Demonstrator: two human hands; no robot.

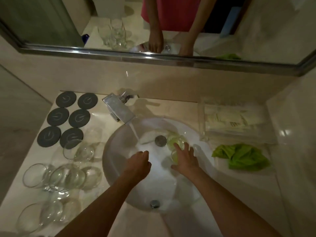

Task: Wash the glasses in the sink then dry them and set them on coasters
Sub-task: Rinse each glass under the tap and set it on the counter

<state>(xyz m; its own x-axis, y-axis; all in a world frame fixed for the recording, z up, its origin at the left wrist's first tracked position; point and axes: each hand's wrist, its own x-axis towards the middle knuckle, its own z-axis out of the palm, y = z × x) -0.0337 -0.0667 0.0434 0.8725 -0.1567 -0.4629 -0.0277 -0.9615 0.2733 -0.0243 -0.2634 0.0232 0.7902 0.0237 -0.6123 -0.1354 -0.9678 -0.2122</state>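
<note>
**Sink station: items on view, largest first**

1. Table (167, 106): pale stone top below a mirror (119, 23). I log everything else as resting on it or set into it.
2. Sink (116, 151): round white basin at centre, drain plug (160, 140) near its far side. A chrome tap (119, 108) runs water into it.
3. Clear tray (237, 124): right rear of the table, holding pale packets.
4. Unwashed glasses (56, 177): a cluster standing left of the sink, near the front edge.
5. Coasters (68, 117): six dark round discs in two columns at left rear, all bare.
6. Green cloth (242, 157): crumpled, right of the sink.
7. Glass in the sink (176, 142): lying on its side beside the drain plug, under my right hand (185, 159), whose fingers are spread and reach onto it; I cannot tell whether they grip it.
8. Left hand (138, 164): over the basin near the water stream, fingers curled under, holding nothing I can see.
</note>
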